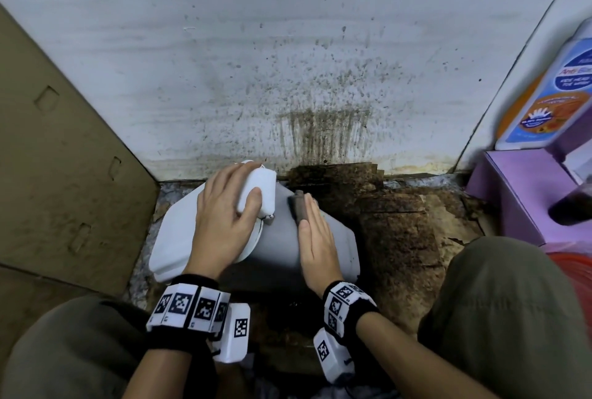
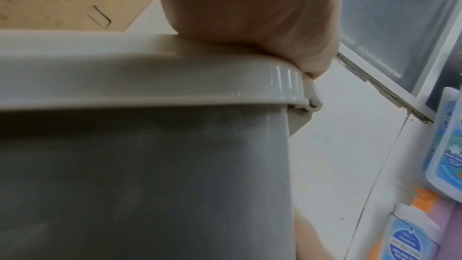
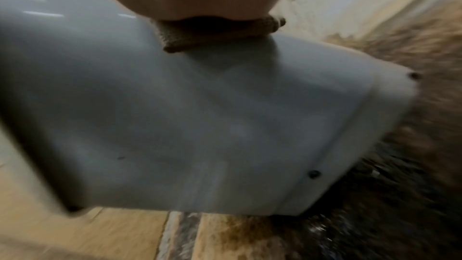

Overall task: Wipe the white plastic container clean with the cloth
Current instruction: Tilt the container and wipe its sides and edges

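**White container on its side, cloth pressed on top**

White plastic container (image 1: 278, 248) lies on its side on the floor, close to the stained wall (image 1: 288, 62) and between the knees of the person. Its lid end points to the left, where a cardboard sheet (image 1: 64, 158) leans.

The left hand (image 1: 224, 219) rests on the lid end, and its grip is grasping the white latch (image 1: 261, 188): the fingers go over it and the thumb curls under. In the left wrist view the palm sits on the rim of the lid.

The right hand (image 1: 315, 245) lies flat on the upper side of the container, fingers straight and together, so its grip is released. Under the fingers it presses a small dark brown cloth (image 1: 299, 208) against the plastic. The right wrist view is blurred, but a few dark specks show on the container near its bottom edge.

Brown dirty cardboard (image 1: 400, 222) covers the floor at the right. A purple box (image 1: 512, 206) and a bottle with a blue label (image 1: 551, 94) stand further right.
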A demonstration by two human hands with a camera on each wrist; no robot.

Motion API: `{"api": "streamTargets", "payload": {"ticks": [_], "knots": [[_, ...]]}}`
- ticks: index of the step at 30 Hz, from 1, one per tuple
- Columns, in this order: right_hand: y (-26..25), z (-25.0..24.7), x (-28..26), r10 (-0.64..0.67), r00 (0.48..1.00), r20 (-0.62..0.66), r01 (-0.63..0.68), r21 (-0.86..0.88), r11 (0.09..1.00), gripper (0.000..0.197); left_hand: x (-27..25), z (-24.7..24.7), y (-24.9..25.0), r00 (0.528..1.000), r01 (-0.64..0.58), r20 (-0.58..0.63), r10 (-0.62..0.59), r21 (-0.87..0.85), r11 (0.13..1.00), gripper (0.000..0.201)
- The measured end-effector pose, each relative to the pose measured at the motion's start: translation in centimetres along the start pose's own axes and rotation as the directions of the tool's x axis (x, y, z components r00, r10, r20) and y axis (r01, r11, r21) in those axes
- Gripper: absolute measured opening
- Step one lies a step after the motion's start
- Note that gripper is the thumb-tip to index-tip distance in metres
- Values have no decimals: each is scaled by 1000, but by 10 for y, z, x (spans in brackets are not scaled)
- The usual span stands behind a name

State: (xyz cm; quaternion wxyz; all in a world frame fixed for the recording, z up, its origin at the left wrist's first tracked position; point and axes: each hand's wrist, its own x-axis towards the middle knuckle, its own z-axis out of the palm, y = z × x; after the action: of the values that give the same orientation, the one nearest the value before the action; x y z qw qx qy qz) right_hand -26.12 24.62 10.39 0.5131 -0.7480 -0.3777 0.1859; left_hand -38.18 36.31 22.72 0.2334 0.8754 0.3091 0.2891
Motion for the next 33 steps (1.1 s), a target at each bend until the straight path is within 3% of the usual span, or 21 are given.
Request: {"api": "streamTargets", "payload": {"ticks": [5, 14, 18, 22, 27, 33], "knots": [[27, -11, 8, 346, 937, -41, -347, -16, 938, 53, 2, 0, -3, 1000, 0, -1, 0, -5, 1000, 47], [-1, -6, 13, 380, 922, -76, -372, 99, 923, 50, -1, -4, -4, 999, 30, -44, -30, -15, 999, 48], [-32, 5, 12, 296, 954, -43, -289, 118, 950, 50, 0, -3, -3, 998, 29, -48, -29, -9, 1000, 49], [-60, 14, 8, 95, 995, -1, -94, 129, 987, 49, 0, -2, -5, 999, 17, -46, -17, -2, 1000, 51], [-38, 5, 0, -209, 977, 33, 211, -154, 965, 59, -2, -2, -4, 999, 18, -42, -18, -7, 1000, 50], [-18, -1, 3, -218, 976, 31, 219, -33, 975, 55, -5, -3, -3, 999, 21, -24, -21, -1, 1000, 50]]}}
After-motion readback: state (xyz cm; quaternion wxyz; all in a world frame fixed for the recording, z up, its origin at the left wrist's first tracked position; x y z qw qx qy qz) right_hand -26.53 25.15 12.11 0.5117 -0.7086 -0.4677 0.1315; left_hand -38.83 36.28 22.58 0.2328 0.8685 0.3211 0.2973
